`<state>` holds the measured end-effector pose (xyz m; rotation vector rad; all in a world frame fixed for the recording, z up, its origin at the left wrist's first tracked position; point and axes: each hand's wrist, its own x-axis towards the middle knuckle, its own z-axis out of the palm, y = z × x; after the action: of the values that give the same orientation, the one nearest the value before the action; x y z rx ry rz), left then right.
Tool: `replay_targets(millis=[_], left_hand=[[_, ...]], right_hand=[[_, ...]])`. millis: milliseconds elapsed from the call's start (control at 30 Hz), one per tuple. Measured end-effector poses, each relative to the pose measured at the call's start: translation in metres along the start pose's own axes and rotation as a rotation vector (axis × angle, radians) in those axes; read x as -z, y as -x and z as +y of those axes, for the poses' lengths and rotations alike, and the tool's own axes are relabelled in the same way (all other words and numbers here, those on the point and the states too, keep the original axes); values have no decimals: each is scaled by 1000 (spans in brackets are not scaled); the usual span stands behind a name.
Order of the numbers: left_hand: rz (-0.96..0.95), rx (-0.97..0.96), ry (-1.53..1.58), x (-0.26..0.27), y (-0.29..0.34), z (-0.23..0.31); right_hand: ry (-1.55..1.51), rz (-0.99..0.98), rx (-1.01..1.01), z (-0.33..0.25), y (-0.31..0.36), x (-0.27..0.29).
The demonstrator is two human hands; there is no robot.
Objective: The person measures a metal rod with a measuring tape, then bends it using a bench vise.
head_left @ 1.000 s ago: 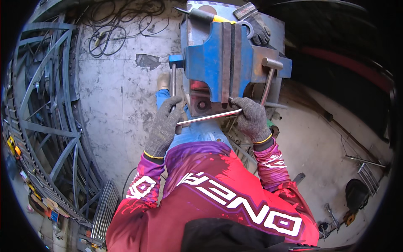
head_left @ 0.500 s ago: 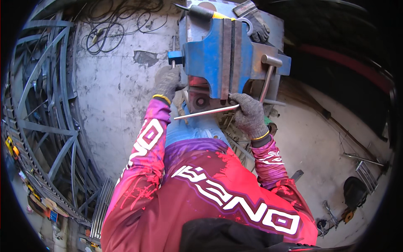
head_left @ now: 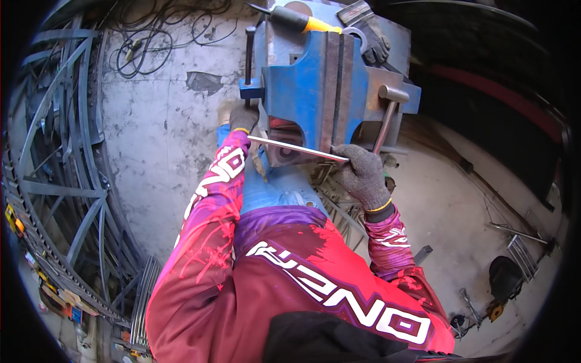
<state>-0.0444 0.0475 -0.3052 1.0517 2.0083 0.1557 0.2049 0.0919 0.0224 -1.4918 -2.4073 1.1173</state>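
A large blue bench vise [head_left: 299,85] stands in front of me, its two upright brown jaw plates facing each other with a narrow dark gap between. On its left side a sliding handle bar [head_left: 249,57] passes through a blue screw head [head_left: 251,89]. My left hand [head_left: 245,117], in a grey knit glove, is closed around the near end of that bar. My right hand [head_left: 363,172], gloved likewise, grips one end of a thin metal rod [head_left: 296,148] just near the jaws. The rod's free end points left, close to my left wrist, and lies outside the jaws.
A yellow-and-black power tool [head_left: 302,21] and a dark work glove [head_left: 374,42] lie on the bench behind the vise. Metal frames [head_left: 60,187] are stacked at left. Cables [head_left: 148,54] coil on the floor. A T-shaped metal bar [head_left: 387,118] leans at the vise's right.
My left hand has pulled slightly nearer its bar, which has turned and now stands taller beyond the screw head. The rod's free end has swung away from me.
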Motion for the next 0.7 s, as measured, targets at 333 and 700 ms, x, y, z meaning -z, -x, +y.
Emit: replay_targets(millis=[333, 700], left_hand=[[-359, 61, 484, 67, -32, 37], [-270, -131, 1183, 42, -89, -43]], right_hand=[[45, -86, 63, 5, 2, 6], [32, -126, 112, 3, -7, 5]])
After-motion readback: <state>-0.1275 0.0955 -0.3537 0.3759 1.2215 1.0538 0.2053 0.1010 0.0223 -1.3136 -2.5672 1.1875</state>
